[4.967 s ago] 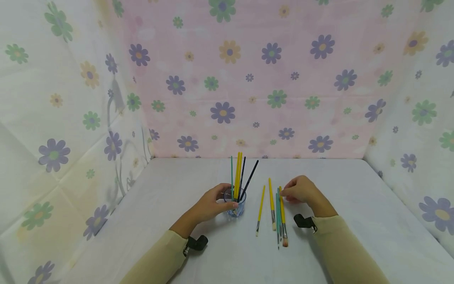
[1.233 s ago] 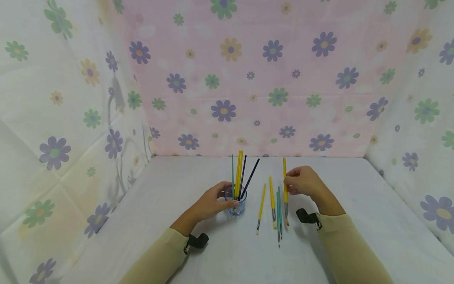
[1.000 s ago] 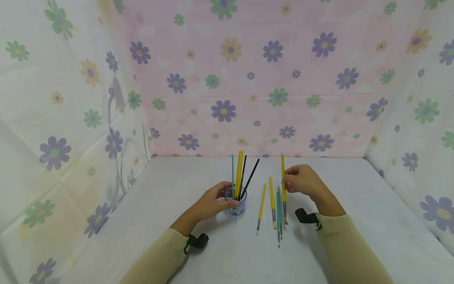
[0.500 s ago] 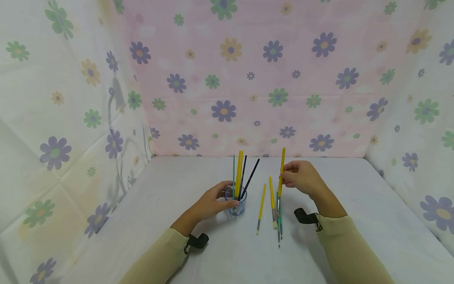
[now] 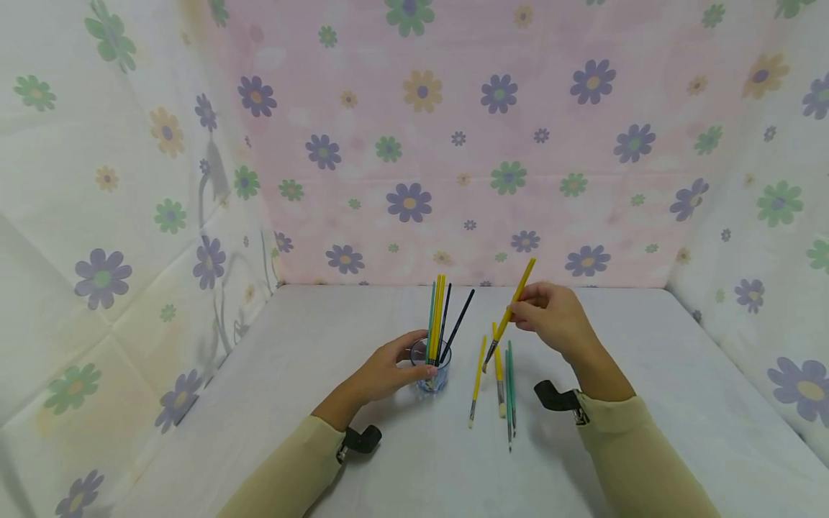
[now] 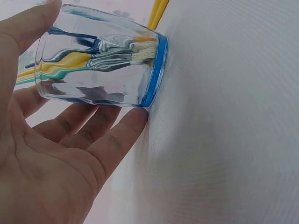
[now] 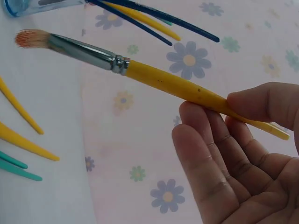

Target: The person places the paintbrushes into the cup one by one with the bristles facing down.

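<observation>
My left hand (image 5: 387, 374) holds a clear glass (image 5: 442, 379) upright on the table, thumb and fingers around its sides. The left wrist view shows the glass's blue base (image 6: 158, 70) and brush heads (image 6: 140, 53) inside it. Yellow, teal and dark handles (image 5: 457, 325) stick up from its rim. My right hand (image 5: 555, 320) pinches a yellow paintbrush (image 5: 521, 286) by its handle, above the table. This brush tilts, with its bristles (image 7: 32, 38) down and toward the glass. Its metal ferrule and reddish-tan bristles are plain in the right wrist view.
Between the hands lie a thin yellow paintbrush (image 5: 476, 388), a thicker yellow one (image 5: 499, 378) and two teal ones (image 5: 511, 381), roughly parallel on the white tabletop (image 5: 363, 467). Flowered cloth (image 5: 363, 230) hangs behind and at both sides.
My right hand has lifted the yellow paintbrush off the table and tilted it, swinging its bristles left toward the glass. Inside the glass, the teal brush has shifted right against the yellow ones.
</observation>
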`<move>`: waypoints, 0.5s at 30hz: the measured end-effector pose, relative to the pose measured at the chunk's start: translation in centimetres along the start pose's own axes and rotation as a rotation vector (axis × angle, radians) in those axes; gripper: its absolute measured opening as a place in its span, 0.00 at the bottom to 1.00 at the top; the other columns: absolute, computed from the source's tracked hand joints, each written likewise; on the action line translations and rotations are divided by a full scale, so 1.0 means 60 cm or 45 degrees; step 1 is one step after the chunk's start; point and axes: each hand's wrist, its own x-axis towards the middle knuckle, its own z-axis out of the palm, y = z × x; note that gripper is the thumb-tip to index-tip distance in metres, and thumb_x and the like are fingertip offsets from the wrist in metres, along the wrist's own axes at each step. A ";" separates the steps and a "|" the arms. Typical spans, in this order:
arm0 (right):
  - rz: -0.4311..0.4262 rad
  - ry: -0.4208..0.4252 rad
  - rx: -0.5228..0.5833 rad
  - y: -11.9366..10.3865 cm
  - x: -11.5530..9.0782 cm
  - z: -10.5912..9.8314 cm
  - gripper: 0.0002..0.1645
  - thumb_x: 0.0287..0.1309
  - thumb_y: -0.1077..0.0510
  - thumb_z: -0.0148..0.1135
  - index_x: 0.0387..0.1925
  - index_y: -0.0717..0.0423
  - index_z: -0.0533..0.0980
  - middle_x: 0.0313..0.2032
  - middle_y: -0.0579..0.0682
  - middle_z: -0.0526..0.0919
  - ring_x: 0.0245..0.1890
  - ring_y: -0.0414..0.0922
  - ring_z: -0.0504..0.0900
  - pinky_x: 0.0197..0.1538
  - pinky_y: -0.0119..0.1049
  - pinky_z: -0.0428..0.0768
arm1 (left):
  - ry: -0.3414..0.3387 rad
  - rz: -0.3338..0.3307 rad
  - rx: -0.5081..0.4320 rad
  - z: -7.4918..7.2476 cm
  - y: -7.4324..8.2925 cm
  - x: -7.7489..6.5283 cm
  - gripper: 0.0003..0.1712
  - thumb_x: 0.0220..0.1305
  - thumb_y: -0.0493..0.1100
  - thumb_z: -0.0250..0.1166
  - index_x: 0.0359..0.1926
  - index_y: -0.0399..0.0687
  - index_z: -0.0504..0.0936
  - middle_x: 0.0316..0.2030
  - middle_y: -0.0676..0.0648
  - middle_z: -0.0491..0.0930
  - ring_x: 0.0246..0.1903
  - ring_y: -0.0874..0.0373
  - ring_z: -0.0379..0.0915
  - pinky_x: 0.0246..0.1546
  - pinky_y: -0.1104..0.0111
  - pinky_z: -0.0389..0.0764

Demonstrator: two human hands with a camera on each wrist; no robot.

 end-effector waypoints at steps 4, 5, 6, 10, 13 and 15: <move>-0.024 0.029 0.069 -0.009 -0.005 0.001 0.19 0.60 0.51 0.64 0.45 0.59 0.73 0.43 0.56 0.83 0.44 0.53 0.84 0.43 0.40 0.83 | 0.009 -0.030 -0.004 0.001 0.002 0.001 0.42 0.53 0.67 0.66 0.67 0.83 0.56 0.61 0.58 0.70 0.63 0.51 0.66 0.59 0.37 0.62; -0.024 0.037 0.088 -0.012 -0.006 0.001 0.19 0.59 0.50 0.64 0.45 0.59 0.73 0.43 0.57 0.82 0.44 0.53 0.84 0.43 0.40 0.83 | 0.012 -0.038 -0.009 0.001 0.003 0.001 0.43 0.53 0.67 0.66 0.67 0.84 0.55 0.61 0.57 0.70 0.62 0.51 0.67 0.59 0.37 0.63; -0.024 0.041 0.107 -0.015 -0.008 0.001 0.19 0.59 0.50 0.64 0.45 0.59 0.74 0.43 0.57 0.82 0.44 0.54 0.84 0.43 0.40 0.83 | 0.015 -0.046 -0.016 0.001 0.003 0.002 0.44 0.52 0.67 0.66 0.67 0.84 0.54 0.61 0.57 0.71 0.62 0.51 0.67 0.59 0.37 0.63; -0.029 0.047 0.168 -0.024 -0.014 0.004 0.20 0.59 0.51 0.65 0.46 0.59 0.74 0.44 0.57 0.82 0.45 0.54 0.84 0.44 0.40 0.83 | 0.019 -0.052 -0.032 0.000 0.003 0.002 0.47 0.51 0.67 0.67 0.69 0.84 0.51 0.60 0.57 0.71 0.62 0.52 0.68 0.59 0.38 0.63; -0.044 0.045 0.212 -0.029 -0.018 0.008 0.21 0.58 0.51 0.65 0.48 0.60 0.73 0.45 0.58 0.82 0.46 0.55 0.83 0.44 0.38 0.83 | 0.010 -0.038 -0.033 0.000 0.003 0.002 0.46 0.52 0.66 0.67 0.69 0.84 0.51 0.58 0.58 0.73 0.62 0.53 0.67 0.60 0.39 0.62; -0.056 0.044 0.240 -0.031 -0.019 0.011 0.23 0.58 0.51 0.65 0.49 0.60 0.73 0.46 0.58 0.81 0.46 0.55 0.83 0.44 0.38 0.83 | 0.009 -0.024 -0.025 0.000 0.003 0.001 0.44 0.53 0.66 0.66 0.68 0.82 0.54 0.57 0.59 0.73 0.62 0.53 0.67 0.61 0.40 0.63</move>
